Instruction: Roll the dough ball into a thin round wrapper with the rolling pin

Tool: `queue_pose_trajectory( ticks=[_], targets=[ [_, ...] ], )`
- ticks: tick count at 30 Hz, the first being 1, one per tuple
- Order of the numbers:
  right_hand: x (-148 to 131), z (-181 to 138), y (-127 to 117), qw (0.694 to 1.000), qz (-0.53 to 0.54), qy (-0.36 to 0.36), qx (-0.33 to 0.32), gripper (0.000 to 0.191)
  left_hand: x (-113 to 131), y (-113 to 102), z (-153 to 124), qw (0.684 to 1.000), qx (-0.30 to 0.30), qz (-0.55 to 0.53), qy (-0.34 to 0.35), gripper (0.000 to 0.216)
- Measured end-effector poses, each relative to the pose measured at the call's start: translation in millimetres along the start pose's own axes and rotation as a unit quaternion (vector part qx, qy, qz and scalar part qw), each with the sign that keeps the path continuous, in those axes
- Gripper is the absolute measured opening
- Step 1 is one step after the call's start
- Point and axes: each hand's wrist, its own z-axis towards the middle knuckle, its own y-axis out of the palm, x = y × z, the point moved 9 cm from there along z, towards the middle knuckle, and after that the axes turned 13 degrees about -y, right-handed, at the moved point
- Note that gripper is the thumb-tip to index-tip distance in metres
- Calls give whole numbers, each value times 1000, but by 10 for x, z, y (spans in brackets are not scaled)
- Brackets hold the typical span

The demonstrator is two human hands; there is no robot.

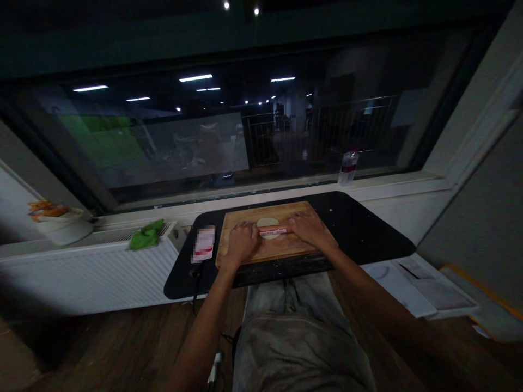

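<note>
A rolling pin with a printed label lies across a round, flat piece of dough. Beneath the dough is a wooden cutting board. My left hand is closed on the pin's left end, and my right hand is closed on its right end. Part of the dough shows above the pin and a little below it; the pin covers its middle. Both ends of the pin are hidden under my fingers.
The board rests on a black table. A phone-like pink item, partly blurred out, lies left of the board with a cable. A green cloth hangs on the radiator. A plastic bottle stands on the windowsill; a white box is at right.
</note>
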Motion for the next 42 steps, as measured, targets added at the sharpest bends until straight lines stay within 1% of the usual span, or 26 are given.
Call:
queue_pose_trajectory(
  ticks=[3, 7, 12, 14, 17, 20, 23, 27, 30, 33, 38, 42],
  targets=[
    [6, -31, 8, 1000, -10, 5, 9, 53, -20, 5, 3, 1000, 2, -19, -8, 37],
    [23, -60, 14, 999, -13, 21, 26, 51, -33, 5, -19, 999, -1, -36, -17, 36],
    [-38, -112, -21, 999, -13, 19, 28, 50, -45, 4, -43, 998, 5, -51, -23, 38],
    [-46, -139, -56, 999, -8, 30, 34, 51, -53, 11, -44, 998, 6, -50, -24, 41],
    [-47, -147, -88, 999, -12, 34, 38, 52, -31, 35, -41, 1000, 3, -26, -6, 38],
    [-64, -94, -68, 999, -25, 7, 24, 51, -21, 59, -8, 1000, 3, -7, 6, 38],
    [-55, -5, -53, 999, -35, -9, 15, 51, -47, 73, 69, 1000, 13, -20, -5, 40],
    [27, 145, -47, 999, -39, 14, 2, 49, -71, 106, 202, 999, 26, -28, -21, 45],
    [106, 248, -37, 999, -22, 38, -15, 48, -91, 134, 311, 999, 13, -12, -48, 49],
    [171, 322, -44, 999, 3, 50, -17, 50, -109, 117, 405, 997, -1, 6, -74, 51],
    [224, 423, -44, 999, 12, 49, -13, 56, -62, 81, 478, 997, -27, 43, -52, 47],
    [243, 459, -27, 998, 11, 54, -19, 52, -70, 75, 499, 997, -35, 49, -54, 45]
  ],
)
